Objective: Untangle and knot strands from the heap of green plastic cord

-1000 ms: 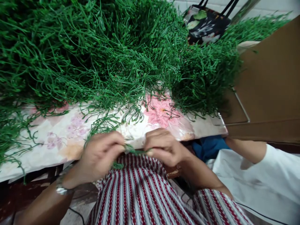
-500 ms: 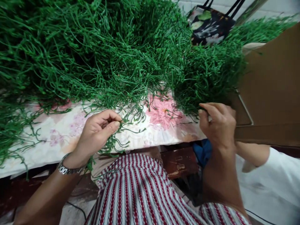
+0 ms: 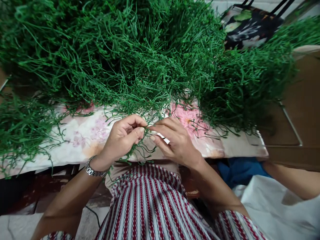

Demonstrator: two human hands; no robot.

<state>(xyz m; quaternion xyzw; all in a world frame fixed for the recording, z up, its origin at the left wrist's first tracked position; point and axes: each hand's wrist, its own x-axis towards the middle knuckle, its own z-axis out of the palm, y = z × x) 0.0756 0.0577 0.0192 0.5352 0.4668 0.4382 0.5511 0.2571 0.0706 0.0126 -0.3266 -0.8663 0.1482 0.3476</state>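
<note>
My left hand, with a metal watch on its wrist, pinches a small bunch of thin green artificial plant stems between thumb and fingertips. The stems fan out below and beside its fingers, over the table edge. My right hand is close against the left fingertips. Its fingers are stretched out, and a gap shows between its thumb and forefinger by the stems. Whether its fingertips touch a stem is too fine to make out. Just behind both hands lies a large tangled heap of the same green stems.
A flowered cloth covers the table. A smaller heap of stems lies at left. At right stands a cardboard box, with a black flowered bag behind the heap. Another person's arm is at lower right.
My right hand has swung left from the heap's right edge to meet my left hand. The left hand keeps its pinch on the stems. The view has shifted slightly.
</note>
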